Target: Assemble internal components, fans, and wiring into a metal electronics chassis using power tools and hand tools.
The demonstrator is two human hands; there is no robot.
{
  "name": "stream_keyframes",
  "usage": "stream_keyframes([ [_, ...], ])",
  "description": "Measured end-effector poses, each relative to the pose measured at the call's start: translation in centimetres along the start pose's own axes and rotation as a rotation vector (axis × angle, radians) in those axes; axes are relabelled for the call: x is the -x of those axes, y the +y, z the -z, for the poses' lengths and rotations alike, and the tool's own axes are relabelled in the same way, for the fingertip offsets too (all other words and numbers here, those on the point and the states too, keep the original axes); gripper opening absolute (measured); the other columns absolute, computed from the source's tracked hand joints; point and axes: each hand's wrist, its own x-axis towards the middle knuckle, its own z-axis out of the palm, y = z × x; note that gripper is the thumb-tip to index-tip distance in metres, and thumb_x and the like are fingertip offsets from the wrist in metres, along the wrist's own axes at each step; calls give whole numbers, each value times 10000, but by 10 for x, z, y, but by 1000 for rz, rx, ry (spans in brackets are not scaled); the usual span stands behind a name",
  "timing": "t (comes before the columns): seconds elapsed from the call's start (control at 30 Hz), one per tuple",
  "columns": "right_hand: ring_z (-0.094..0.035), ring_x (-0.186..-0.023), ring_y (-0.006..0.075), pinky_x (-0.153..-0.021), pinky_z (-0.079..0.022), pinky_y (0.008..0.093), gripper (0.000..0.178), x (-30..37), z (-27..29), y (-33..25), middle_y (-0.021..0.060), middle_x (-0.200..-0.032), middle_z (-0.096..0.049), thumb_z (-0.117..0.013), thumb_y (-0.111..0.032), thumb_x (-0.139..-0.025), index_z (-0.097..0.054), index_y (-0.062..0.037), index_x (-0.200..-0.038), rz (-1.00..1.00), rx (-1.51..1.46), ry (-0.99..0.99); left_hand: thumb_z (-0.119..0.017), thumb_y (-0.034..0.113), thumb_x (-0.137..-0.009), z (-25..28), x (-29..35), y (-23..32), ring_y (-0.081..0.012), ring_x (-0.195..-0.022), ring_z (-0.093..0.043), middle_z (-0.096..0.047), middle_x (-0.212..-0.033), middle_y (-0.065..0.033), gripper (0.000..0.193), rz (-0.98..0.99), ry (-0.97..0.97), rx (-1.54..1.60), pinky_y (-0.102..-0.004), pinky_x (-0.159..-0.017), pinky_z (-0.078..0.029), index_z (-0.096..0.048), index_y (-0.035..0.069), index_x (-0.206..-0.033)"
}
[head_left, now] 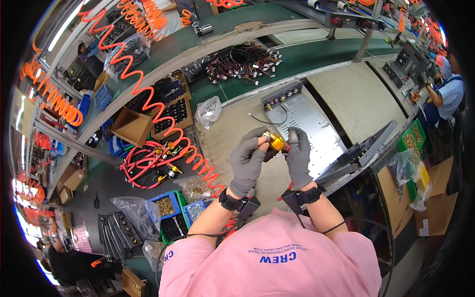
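Observation:
Both my hands wear grey gloves, with some bare fingertips showing on the left. Between them, over the bench, is a small brass-yellow fitting [277,143] with a dark part beneath it. My left hand [246,161] is closed on its left end, thumb and fingers pinching a shiny tip. My right hand [299,157] closes on the other end, where a bit of red shows. Just beyond lies a flat silver metal panel [309,129] with holes. A dark bracket strip [282,96] with round fittings stands at its far edge, and a thin black cable [269,122] runs from it.
Red hoses with brass fittings [143,166] lie to my left, near blue and green bins of small parts [166,205]. A coiled orange air hose [170,126] hangs across the left side. Dark metal brackets [358,151] lie at right. Wire bundles [242,64] sit behind; a person [448,94] works far right.

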Motion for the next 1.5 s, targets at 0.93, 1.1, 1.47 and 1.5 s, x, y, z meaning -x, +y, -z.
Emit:
stream_keyframes([
  [0.93,-569,-754,223,-670,-443,316,265,-10,29,31,151,-833,-610,-498,-231,-881,-554,15,-961,-48,254,-21,-374,34,-873,25,43,-95,-332,-1062,-464,-446,-1114,-250,331,961,388,1092,-376,-973,-393,-357,-122,-1164],
  [1.1,-586,-673,257,-599,-451,335,244,-1,26,43,164,-757,-592,-497,-243,-880,-530,-12,-952,-61,208,-162,-331,-67,-796,37,7,-49,-358,-1209,-369,-349,-1273,-273,434,712,148,708,-381,-1018,-343,-291,-108,-1226],
  [1.47,-593,-705,270,-613,-455,335,236,8,7,28,155,-803,-608,-492,-247,-878,-539,-30,-958,-39,282,-252,-344,-25,-832,31,-18,-11,-348,-1225,-358,-318,-1319,-260,490,493,-44,658,-400,-1034,-292,-210,-77,-1300],
  [1.5,-593,-709,270,-614,-455,336,238,8,6,31,155,-802,-608,-491,-248,-878,-539,-29,-958,-39,260,-247,-344,-25,-832,30,-18,-12,-348,-1225,-358,-318,-1319,-260,490,493,-42,658,-400,-1034,-292,-210,-77,-1300],
])
